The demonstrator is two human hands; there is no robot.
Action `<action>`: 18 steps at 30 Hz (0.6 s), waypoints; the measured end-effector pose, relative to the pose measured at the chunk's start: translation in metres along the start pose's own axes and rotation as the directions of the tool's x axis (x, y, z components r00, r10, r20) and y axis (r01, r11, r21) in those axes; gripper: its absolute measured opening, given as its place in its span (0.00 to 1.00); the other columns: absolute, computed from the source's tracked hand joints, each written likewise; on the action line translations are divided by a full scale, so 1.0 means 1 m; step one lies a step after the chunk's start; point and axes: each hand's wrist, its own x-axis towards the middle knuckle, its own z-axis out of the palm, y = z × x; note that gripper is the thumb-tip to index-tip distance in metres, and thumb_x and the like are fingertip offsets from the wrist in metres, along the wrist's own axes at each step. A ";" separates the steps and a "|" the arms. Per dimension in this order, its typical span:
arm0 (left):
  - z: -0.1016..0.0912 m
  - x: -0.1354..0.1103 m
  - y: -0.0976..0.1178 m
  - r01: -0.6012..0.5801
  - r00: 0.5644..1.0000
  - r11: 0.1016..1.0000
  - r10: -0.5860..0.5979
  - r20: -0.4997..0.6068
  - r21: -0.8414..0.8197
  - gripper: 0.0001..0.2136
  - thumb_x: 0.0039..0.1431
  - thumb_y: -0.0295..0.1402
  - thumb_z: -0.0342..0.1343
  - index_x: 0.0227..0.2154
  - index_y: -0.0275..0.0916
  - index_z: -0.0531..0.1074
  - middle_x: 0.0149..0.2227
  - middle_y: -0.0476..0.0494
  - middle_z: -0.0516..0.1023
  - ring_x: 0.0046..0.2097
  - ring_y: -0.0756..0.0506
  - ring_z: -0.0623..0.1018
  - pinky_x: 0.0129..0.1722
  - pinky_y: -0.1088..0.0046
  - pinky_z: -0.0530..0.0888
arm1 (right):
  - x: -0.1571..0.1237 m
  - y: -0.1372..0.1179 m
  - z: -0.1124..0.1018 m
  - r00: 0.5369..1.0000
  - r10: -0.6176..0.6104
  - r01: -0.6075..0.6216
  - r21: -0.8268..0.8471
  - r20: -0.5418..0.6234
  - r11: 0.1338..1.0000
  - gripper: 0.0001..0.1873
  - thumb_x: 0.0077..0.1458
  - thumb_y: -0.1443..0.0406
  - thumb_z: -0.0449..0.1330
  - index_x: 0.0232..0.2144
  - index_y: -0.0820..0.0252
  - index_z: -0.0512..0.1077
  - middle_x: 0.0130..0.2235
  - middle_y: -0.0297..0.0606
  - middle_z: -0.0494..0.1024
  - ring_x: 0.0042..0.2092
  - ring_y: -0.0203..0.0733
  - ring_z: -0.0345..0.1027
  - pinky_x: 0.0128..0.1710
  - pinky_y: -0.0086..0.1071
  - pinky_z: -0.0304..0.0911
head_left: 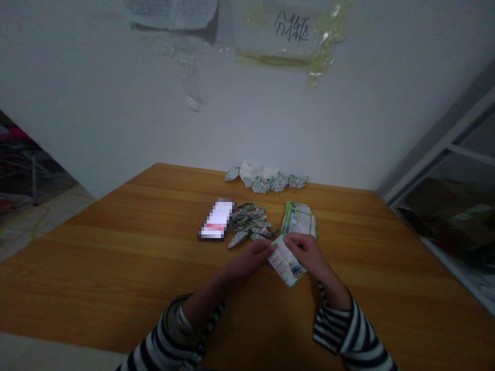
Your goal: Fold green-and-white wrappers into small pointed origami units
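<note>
My left hand and my right hand both pinch a printed paper leaflet with orange and white panels, holding it just above the wooden table. The paper's lower end hangs free between my wrists. Beyond my right hand lies a flattened green and white printed sheet, close to my fingers. Beyond my left hand is a heap of small folded paper pieces. A pixelated white rectangular object lies next to that heap. Along the far edge runs a row of folded paper pieces.
The table's far edge meets a white wall, where a taped plastic sleeve with handwritten characters hangs. A metal-framed shelf stands at the right. The floor with cables shows at the left.
</note>
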 end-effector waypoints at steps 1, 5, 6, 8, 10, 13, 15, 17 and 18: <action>0.000 0.000 0.000 0.003 1.000 1.000 -0.003 -0.005 0.003 0.21 0.55 0.51 0.56 0.26 0.34 0.72 0.24 0.49 0.71 0.27 0.50 0.68 0.31 0.75 0.67 | 0.000 0.000 0.000 1.000 -0.001 0.001 0.000 -0.003 1.000 0.20 0.53 0.51 0.60 0.21 0.62 0.72 0.20 0.31 0.71 0.22 0.33 0.60 0.21 0.25 0.55; -0.001 0.001 -0.001 -0.001 1.000 1.000 0.001 -0.004 0.027 0.21 0.55 0.51 0.55 0.26 0.33 0.72 0.24 0.49 0.71 0.28 0.50 0.69 0.31 0.75 0.67 | 0.000 0.000 0.001 1.000 0.002 -0.001 0.004 -0.003 1.000 0.21 0.53 0.51 0.59 0.21 0.62 0.72 0.19 0.31 0.70 0.21 0.33 0.60 0.20 0.25 0.55; -0.001 0.001 -0.002 -0.003 1.000 1.000 0.003 0.001 0.026 0.21 0.55 0.51 0.55 0.27 0.33 0.72 0.24 0.49 0.71 0.28 0.50 0.68 0.32 0.75 0.67 | 0.000 0.000 0.001 1.000 0.004 -0.004 0.004 -0.003 1.000 0.21 0.53 0.51 0.59 0.21 0.62 0.72 0.19 0.31 0.70 0.21 0.33 0.59 0.20 0.25 0.55; -0.002 0.002 -0.004 -0.004 1.000 1.000 0.004 0.014 0.019 0.21 0.56 0.51 0.54 0.27 0.34 0.72 0.25 0.49 0.71 0.28 0.50 0.68 0.32 0.75 0.67 | 0.000 0.000 0.001 1.000 0.006 -0.006 0.002 -0.003 1.000 0.21 0.53 0.51 0.60 0.21 0.62 0.71 0.19 0.30 0.70 0.21 0.33 0.59 0.20 0.25 0.55; -0.003 0.002 -0.006 -0.006 1.000 1.000 0.005 0.023 0.008 0.21 0.57 0.50 0.54 0.28 0.34 0.72 0.25 0.49 0.71 0.28 0.50 0.68 0.33 0.75 0.67 | 0.000 -0.001 0.001 1.000 0.007 -0.007 -0.002 -0.004 1.000 0.21 0.53 0.51 0.60 0.20 0.62 0.71 0.19 0.30 0.69 0.21 0.33 0.59 0.20 0.25 0.54; -0.002 0.001 -0.007 -0.001 1.000 1.000 0.001 0.025 -0.011 0.21 0.56 0.51 0.54 0.29 0.34 0.73 0.26 0.48 0.71 0.29 0.50 0.68 0.33 0.75 0.67 | -0.001 -0.001 0.000 1.000 0.009 -0.009 -0.005 0.000 1.000 0.21 0.53 0.51 0.60 0.20 0.62 0.71 0.19 0.31 0.69 0.21 0.33 0.59 0.21 0.26 0.54; -0.001 0.000 -0.006 0.006 1.000 1.000 -0.005 0.027 -0.017 0.21 0.56 0.52 0.54 0.29 0.35 0.72 0.27 0.48 0.72 0.29 0.49 0.69 0.34 0.74 0.68 | -0.001 0.000 -0.001 1.000 0.020 -0.020 -0.002 0.002 1.000 0.20 0.52 0.51 0.60 0.21 0.62 0.72 0.19 0.31 0.70 0.21 0.34 0.59 0.20 0.26 0.54; -0.001 -0.001 -0.005 -0.003 1.000 1.000 0.003 0.010 0.006 0.21 0.55 0.52 0.54 0.28 0.34 0.72 0.26 0.48 0.71 0.29 0.50 0.68 0.34 0.74 0.68 | -0.001 0.003 -0.002 0.999 0.038 -0.038 0.009 0.006 0.999 0.20 0.53 0.51 0.60 0.22 0.62 0.73 0.20 0.32 0.71 0.22 0.34 0.59 0.20 0.26 0.54; 0.000 -0.001 -0.005 -0.005 1.000 1.000 0.005 0.002 0.005 0.21 0.55 0.52 0.55 0.28 0.34 0.72 0.26 0.49 0.71 0.29 0.50 0.68 0.33 0.74 0.68 | -0.001 0.004 -0.002 0.999 0.043 -0.043 0.012 0.008 0.999 0.19 0.53 0.52 0.60 0.23 0.62 0.73 0.20 0.32 0.71 0.22 0.35 0.60 0.20 0.26 0.54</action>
